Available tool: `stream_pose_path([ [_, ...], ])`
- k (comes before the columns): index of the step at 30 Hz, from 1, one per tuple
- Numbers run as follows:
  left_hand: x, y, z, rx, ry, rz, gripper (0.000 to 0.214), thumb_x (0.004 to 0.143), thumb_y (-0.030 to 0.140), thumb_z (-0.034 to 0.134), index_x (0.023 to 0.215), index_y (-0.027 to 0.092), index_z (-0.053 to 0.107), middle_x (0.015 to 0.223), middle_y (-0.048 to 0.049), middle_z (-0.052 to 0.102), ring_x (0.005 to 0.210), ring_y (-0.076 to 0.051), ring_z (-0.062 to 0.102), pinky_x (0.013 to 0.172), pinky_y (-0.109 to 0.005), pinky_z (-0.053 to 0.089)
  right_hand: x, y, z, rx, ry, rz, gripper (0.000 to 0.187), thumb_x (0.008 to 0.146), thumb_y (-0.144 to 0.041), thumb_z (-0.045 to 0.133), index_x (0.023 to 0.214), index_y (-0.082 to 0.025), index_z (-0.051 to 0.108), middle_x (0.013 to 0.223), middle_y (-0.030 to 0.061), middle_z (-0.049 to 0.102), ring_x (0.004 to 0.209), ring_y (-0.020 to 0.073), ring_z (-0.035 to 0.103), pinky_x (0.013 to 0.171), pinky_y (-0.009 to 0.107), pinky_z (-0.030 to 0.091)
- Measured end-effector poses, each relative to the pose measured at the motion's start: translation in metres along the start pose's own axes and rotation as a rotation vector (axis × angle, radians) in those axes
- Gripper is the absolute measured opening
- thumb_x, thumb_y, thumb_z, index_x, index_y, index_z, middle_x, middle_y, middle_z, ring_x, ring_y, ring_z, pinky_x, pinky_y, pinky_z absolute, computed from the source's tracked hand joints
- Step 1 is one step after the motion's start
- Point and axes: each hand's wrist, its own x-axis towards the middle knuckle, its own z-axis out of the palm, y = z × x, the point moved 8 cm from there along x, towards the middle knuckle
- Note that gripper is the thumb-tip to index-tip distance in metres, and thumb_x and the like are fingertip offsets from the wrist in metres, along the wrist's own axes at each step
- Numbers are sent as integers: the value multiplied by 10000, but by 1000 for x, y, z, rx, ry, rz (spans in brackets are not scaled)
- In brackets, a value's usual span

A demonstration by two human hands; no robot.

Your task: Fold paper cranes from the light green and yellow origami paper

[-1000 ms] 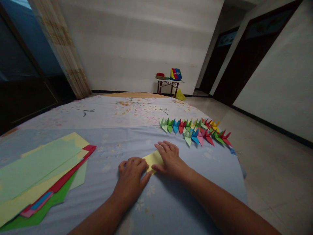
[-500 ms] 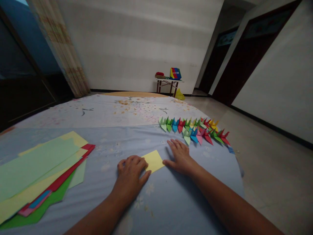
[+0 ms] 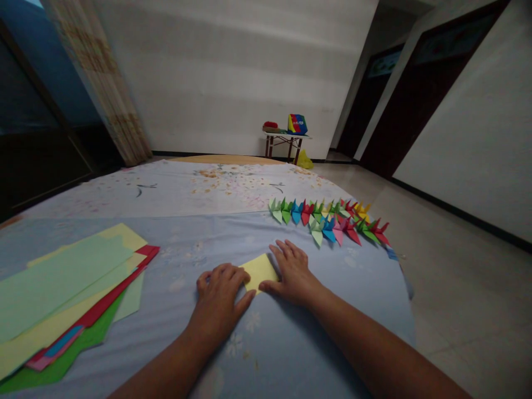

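A small folded yellow paper (image 3: 258, 270) lies on the blue flowered cloth (image 3: 299, 343) in front of me. My left hand (image 3: 219, 296) presses on the paper's left edge with its fingers curled down. Flat on the paper's right part rests my right hand (image 3: 291, 270), fingers stretched out and thumb at the near corner. Neither hand lifts the paper.
A stack of coloured paper sheets (image 3: 62, 299) lies at the left. Several folded paper cranes (image 3: 328, 219) stand in rows at the back right, near the cloth's edge. Bare floor (image 3: 457, 288) is on the right, and a small table with items (image 3: 286, 138) stands by the far wall.
My right hand slid off the paper to the right half a second ago and has now come back onto its right part. The left hand has stayed put.
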Motion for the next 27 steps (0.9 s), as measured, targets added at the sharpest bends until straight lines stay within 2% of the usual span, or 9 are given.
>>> stream_pose_path([
  [8, 0, -2, 1, -5, -25, -12, 192, 775, 342, 566, 956, 281, 587, 1068, -23, 603, 1112, -265, 452, 913, -473, 228, 1, 37, -7, 1, -69, 114, 917, 620, -639, 625, 1375, -224, 313, 1460, 131, 224, 1341, 338, 115, 1039, 505, 129],
  [13, 1, -4, 3, -5, -36, -14, 187, 774, 336, 570, 953, 283, 582, 1069, -19, 603, 1110, -263, 454, 914, -485, 223, 2, 51, -17, 54, 3, 92, 792, 651, -486, 674, 1340, -235, 374, 1433, 120, 277, 1322, 320, 177, 1030, 500, 175],
  [16, -1, -3, 4, 3, -14, 5, 200, 786, 328, 552, 979, 282, 577, 1114, -23, 586, 1114, -253, 457, 927, -478, 227, 1, 39, -29, 187, 98, -31, 598, 734, -386, 624, 1280, -213, 450, 1308, 113, 434, 1209, 248, 365, 984, 404, 298],
  [19, -3, -1, 3, 16, 18, 17, 233, 807, 322, 517, 1027, 264, 565, 1161, -44, 570, 1133, -250, 448, 957, -482, 215, -1, 20, -30, 286, 64, -108, 415, 783, -378, 580, 1152, -188, 562, 999, 76, 603, 923, 192, 526, 833, 327, 403],
  [22, -4, -3, 1, 13, 53, -1, 308, 835, 337, 469, 1110, 208, 522, 1162, -86, 574, 1132, -252, 451, 980, -485, 202, -1, 2, -22, 264, -38, -154, 429, 729, -375, 651, 1111, -188, 591, 849, 40, 624, 797, 179, 536, 743, 298, 409],
  [27, -4, -17, -3, -58, 146, -89, 409, 859, 357, 418, 1214, 154, 423, 1137, -123, 580, 1095, -256, 481, 958, -477, 250, 6, -13, -16, 202, -63, -228, 497, 725, -264, 670, 1198, -205, 528, 928, 40, 636, 884, 190, 541, 808, 312, 376],
])
